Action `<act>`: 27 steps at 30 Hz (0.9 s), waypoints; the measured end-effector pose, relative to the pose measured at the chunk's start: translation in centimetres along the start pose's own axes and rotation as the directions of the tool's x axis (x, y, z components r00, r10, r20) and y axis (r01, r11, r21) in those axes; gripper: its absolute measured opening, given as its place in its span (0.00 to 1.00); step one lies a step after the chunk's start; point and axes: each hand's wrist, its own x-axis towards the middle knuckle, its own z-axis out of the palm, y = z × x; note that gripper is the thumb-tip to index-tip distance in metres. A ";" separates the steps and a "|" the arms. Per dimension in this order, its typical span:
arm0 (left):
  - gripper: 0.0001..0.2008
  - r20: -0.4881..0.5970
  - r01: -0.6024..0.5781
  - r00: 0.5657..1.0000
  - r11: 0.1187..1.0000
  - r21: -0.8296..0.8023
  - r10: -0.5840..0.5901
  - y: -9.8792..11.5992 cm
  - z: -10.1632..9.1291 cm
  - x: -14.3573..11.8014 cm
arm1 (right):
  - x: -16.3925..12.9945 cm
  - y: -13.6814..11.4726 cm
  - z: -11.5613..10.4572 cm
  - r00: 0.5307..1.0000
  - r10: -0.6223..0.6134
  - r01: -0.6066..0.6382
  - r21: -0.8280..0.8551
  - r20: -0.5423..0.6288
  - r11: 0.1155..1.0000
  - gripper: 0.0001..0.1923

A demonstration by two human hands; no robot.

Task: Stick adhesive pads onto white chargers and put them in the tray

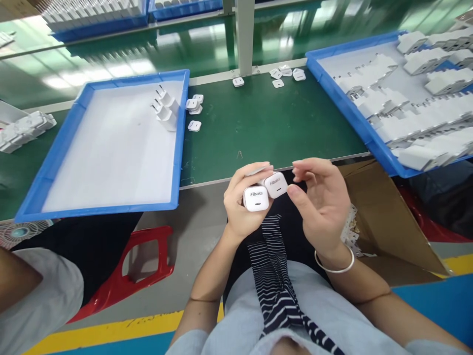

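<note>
Two white charger plugs (pixel 255 198) sit side by side in my left hand (pixel 240 204), their faces with "Fibaks" lettering and a small port slot turned up toward me. A thin flat white piece (pixel 255 170) is also caught between the fingers of that hand. Close to the right-hand plug is my right hand (pixel 321 202), its thumb and curved fingers apart with nothing visible between them. Its thumb tip is right by the plug's edge; whether it touches I cannot tell. Both hands are in front of the green table's (pixel 240 133) near edge.
At left, a blue tray (pixel 177 162) holds a few white plugs (pixel 165 108), pins up. Small white face plates (pixel 194 125) lie beside it, more (pixel 278 84) at the back. Another blue tray (pixel 351 116) at right holds many plugs. A cardboard box (pixel 384 212) stands below; a person's sleeve (pixel 48 291) is at left.
</note>
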 end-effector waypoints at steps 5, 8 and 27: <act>0.14 -0.002 -0.032 0.999 0.999 -0.006 0.032 0.2 0.0 -0.1 | 0.3 0.2 0.4 0.953 0.227 -0.268 0.212 0.199 0.940 0.17; 0.13 0.000 -0.036 0.999 0.999 0.023 0.036 0.3 0.1 -0.2 | 0.2 0.3 1.0 0.891 0.327 -0.409 0.245 0.313 0.879 0.20; 0.12 0.258 -0.089 0.963 0.803 0.589 -0.083 2.7 -11.4 6.8 | 3.4 1.0 5.2 0.720 0.297 -0.602 0.351 0.628 0.717 0.43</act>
